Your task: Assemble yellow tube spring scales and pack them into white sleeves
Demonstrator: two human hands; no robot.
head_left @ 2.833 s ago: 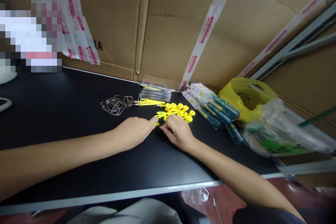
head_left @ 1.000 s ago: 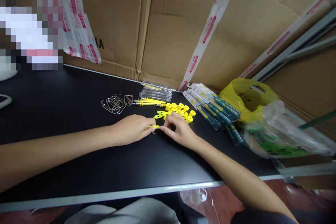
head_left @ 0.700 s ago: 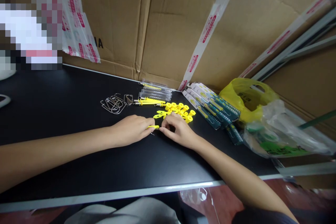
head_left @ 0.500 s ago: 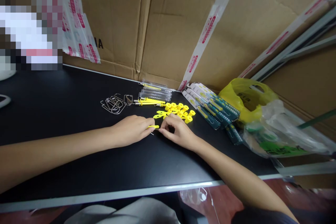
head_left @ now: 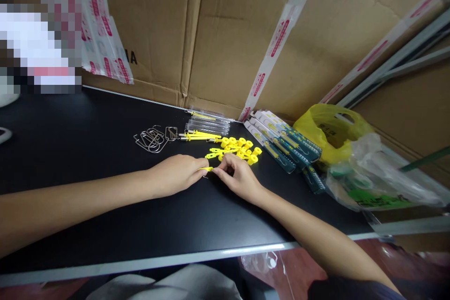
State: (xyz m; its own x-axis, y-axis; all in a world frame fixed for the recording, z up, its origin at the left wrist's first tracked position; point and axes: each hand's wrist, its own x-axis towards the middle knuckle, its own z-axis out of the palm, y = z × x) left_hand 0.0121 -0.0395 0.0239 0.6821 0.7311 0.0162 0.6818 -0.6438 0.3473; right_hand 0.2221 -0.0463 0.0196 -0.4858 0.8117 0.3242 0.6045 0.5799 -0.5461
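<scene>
Held in my left hand (head_left: 177,176), whose fingers are closed, is a slim yellow plastic piece (head_left: 208,168) with its tip sticking out. A thin bit of metal wire (head_left: 206,177) shows just below those fingertips. My right hand (head_left: 241,180) pinches thumb and forefinger together right at the tip of the yellow piece; what lies between them is too small to make out. Just beyond both hands lie several yellow plastic parts with round knobs (head_left: 253,159). Yellow rods with metal ends (head_left: 200,136) lie behind, beside a tangle of bent metal hooks (head_left: 150,140).
Clear plastic tubes (head_left: 207,126) lie at the back of the black table (head_left: 105,225). Several printed boxes (head_left: 281,143) are stacked right of them. A yellow bag (head_left: 321,143) and a clear plastic bag (head_left: 372,187) sit at the far right. Cardboard (head_left: 225,56) walls the back edge.
My right fingertips have closed in on the tip of the yellow piece, and the gap between the hands is smaller. The wire under my left fingertips has shifted slightly.
</scene>
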